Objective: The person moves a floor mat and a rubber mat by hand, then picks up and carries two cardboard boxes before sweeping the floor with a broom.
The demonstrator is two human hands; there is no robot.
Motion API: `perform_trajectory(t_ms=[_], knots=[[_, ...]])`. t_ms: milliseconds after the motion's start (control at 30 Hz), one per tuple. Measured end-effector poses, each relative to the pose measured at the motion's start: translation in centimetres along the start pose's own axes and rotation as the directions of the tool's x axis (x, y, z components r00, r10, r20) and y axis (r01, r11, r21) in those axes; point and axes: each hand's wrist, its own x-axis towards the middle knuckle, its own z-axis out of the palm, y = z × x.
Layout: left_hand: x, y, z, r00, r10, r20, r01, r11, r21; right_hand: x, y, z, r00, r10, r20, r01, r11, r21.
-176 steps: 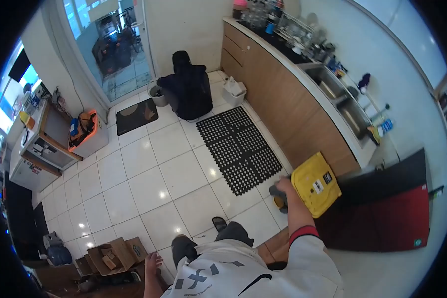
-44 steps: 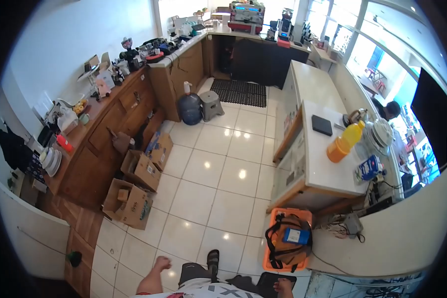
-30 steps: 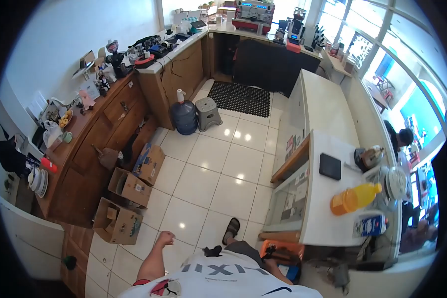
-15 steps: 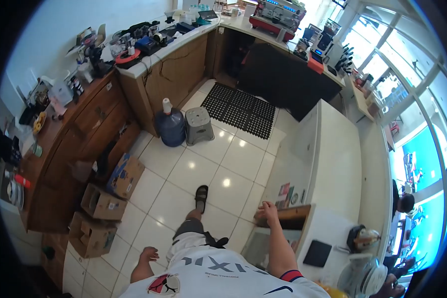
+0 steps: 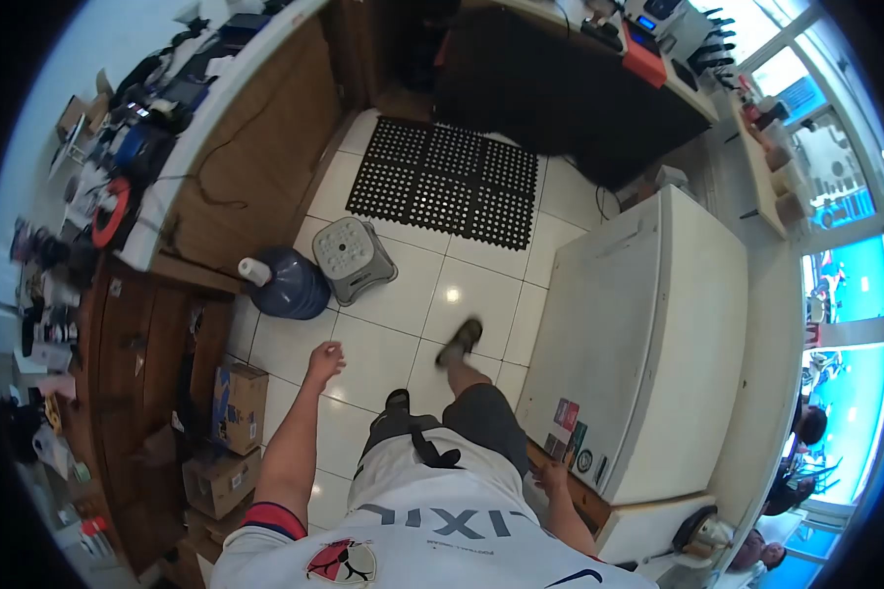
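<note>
Out in front of my body, my left hand (image 5: 326,363) hangs over the white floor tiles with its fingers loosely apart and nothing in it. The blue water jug (image 5: 295,285) with a white top stands beyond it, beside a grey step stool (image 5: 352,257). Low on the other side, my right hand (image 5: 551,477) is empty too, its fingers slightly bent and apart. It is nearest to a wooden edge (image 5: 591,508) and the sticker-marked front of the white refrigerator (image 5: 599,344).
A black perforated mat (image 5: 442,187) lies on the floor ahead. Cardboard boxes (image 5: 238,407) sit along the wooden cabinet (image 5: 118,393) at left. A cluttered counter (image 5: 182,147) runs along the left wall. A kettle-like pot (image 5: 702,533) is at lower right, and people sit beyond the windows.
I have stepped forward, so the stool, jug and mat appear closer. My left arm has swung forward and my right arm back. The other foot now leads.
</note>
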Motion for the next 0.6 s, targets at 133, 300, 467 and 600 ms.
perform_trajectory(t_ms=[133, 300, 467, 600], knots=[[11.1, 9.2, 8.5, 0.989, -0.085, 0.124, 0.090, 0.995, -0.037, 8.4, -10.2, 1.1, 0.953, -0.266, 0.147, 0.304, 0.798, -0.521], [29.1, 12.9, 19.3, 0.959, -0.252, 0.133, 0.275, 0.938, -0.209, 27.8, -27.5, 9.2, 0.984, -0.036, 0.172, 0.067, 0.981, -0.181], [48.4, 11.8, 25.1, 0.933, -0.346, 0.100, 0.360, 0.882, -0.304, 45.1, -42.6, 20.6, 0.974, 0.010, 0.228, 0.003, 0.998, -0.055], [62.8, 8.6, 27.3, 0.908, -0.418, -0.001, 0.372, 0.809, -0.455, 56.8, -51.5, 30.9, 0.943, 0.010, 0.333, -0.082, 0.975, 0.204]])
